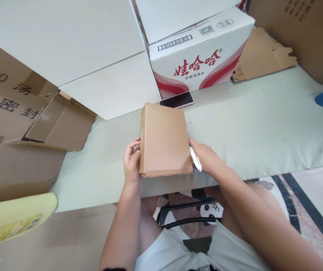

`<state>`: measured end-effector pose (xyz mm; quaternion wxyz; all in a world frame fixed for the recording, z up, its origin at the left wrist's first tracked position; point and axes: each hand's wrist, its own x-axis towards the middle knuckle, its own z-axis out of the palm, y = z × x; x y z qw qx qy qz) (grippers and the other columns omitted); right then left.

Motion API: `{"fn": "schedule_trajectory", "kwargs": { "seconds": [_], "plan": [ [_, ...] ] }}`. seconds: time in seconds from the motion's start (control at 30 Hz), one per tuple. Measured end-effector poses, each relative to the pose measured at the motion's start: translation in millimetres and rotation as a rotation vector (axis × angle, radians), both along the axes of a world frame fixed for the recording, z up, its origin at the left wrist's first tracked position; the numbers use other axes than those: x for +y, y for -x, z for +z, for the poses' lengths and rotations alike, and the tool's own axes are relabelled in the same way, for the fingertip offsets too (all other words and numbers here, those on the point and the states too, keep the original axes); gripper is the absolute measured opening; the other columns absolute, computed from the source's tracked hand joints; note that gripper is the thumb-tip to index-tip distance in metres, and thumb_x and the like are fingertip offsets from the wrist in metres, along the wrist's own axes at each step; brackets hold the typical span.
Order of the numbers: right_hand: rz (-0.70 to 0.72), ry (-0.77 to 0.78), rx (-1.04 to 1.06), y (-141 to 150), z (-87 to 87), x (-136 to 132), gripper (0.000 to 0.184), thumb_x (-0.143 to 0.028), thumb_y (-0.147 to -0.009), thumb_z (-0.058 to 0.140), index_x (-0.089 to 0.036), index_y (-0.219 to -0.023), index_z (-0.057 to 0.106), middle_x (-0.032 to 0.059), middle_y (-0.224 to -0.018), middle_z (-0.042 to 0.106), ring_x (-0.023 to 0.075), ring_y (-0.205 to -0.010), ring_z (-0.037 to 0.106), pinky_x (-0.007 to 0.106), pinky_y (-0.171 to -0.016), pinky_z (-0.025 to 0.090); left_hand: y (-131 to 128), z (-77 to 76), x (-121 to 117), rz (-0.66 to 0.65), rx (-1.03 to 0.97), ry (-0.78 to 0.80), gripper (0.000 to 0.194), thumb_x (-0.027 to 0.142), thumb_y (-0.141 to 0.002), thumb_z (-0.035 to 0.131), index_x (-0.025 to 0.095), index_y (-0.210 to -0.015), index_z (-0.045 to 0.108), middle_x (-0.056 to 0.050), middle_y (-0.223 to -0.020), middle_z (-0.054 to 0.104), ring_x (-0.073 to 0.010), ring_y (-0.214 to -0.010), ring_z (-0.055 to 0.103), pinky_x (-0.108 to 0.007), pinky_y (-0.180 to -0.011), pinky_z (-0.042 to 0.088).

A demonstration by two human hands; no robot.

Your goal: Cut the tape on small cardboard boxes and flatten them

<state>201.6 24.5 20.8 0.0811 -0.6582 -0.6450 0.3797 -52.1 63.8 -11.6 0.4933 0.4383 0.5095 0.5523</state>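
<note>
A small brown cardboard box [165, 141] stands tilted slightly on the pale green cloth-covered bench in front of me. My left hand [132, 160] grips its left side, with fingers curled along the edge. On the right, my right hand [202, 153] is closed round a slim white object [196, 159] whose kind I cannot make out, and its fingers rest against the box's right side. The fingertips of that hand are partly hidden. Just behind the box lies a phone [177, 100] with a dark screen.
White cartons [102, 49] and a red-and-white water carton [201, 56] stand along the back of the bench [240, 124]. Large brown cartons [6, 113] are at the left. A flattened cardboard piece [260, 56] lies back right. A yellow container [17, 218] is at lower left.
</note>
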Motion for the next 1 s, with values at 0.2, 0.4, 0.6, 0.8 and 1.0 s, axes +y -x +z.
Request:
{"fn": "schedule_trajectory", "kwargs": {
  "seconds": [0.2, 0.4, 0.6, 0.8, 1.0],
  "plan": [
    [0.004, -0.002, -0.007, -0.1, -2.9, 0.0, 0.045, -0.028, -0.091, 0.058, -0.013, -0.133, 0.052, 0.0193, -0.103, 0.074, 0.0284, -0.084, 0.066, 0.03, -0.066, 0.038, 1.0, -2.4, 0.8, 0.005, -0.003, 0.0, 0.034, 0.042, -0.07, 0.083, 0.024, -0.097, 0.072, -0.01, -0.141, 0.064, -0.0241, -0.108, 0.069, -0.031, -0.082, 0.055],
    [0.006, -0.009, -0.014, -0.8, -4.1, -0.2, 0.044, -0.029, -0.091, 0.058, -0.013, -0.132, 0.052, 0.0189, -0.102, 0.074, 0.0276, -0.083, 0.065, 0.029, -0.066, 0.038, 0.1, -0.2, 0.8, 0.014, -0.007, -0.007, 0.034, 0.042, -0.069, 0.083, 0.023, -0.096, 0.073, -0.01, -0.14, 0.065, -0.0225, -0.106, 0.068, -0.03, -0.081, 0.054],
    [0.003, -0.01, -0.015, -0.2, -3.6, 0.7, 0.044, -0.028, -0.09, 0.058, -0.014, -0.132, 0.052, 0.0196, -0.103, 0.075, 0.0296, -0.084, 0.067, 0.03, -0.066, 0.039, -2.5, 3.1, 0.6, 0.03, -0.037, 0.015, 0.036, 0.042, -0.065, 0.085, 0.023, -0.093, 0.074, -0.009, -0.137, 0.066, -0.0206, -0.1, 0.067, -0.028, -0.079, 0.053],
    [0.011, -0.023, -0.023, -0.4, -5.8, 0.4, 0.047, -0.028, -0.09, 0.058, -0.013, -0.135, 0.052, 0.0192, -0.101, 0.075, 0.0288, -0.083, 0.067, 0.03, -0.065, 0.038, -3.9, 2.4, 0.4, 0.036, -0.053, 0.024, 0.036, 0.041, -0.063, 0.087, 0.024, -0.092, 0.075, -0.008, -0.137, 0.067, -0.02, -0.1, 0.067, -0.028, -0.08, 0.053],
    [-0.005, -0.025, -0.019, -0.3, -4.7, 0.2, 0.046, -0.027, -0.089, 0.059, -0.014, -0.133, 0.053, 0.0188, -0.102, 0.075, 0.0281, -0.082, 0.066, 0.029, -0.064, 0.038, -4.9, 3.9, 0.6, 0.046, -0.049, 0.017, 0.035, 0.041, -0.063, 0.086, 0.024, -0.09, 0.075, -0.008, -0.135, 0.067, -0.0206, -0.101, 0.067, -0.028, -0.079, 0.054]
  ]
}}
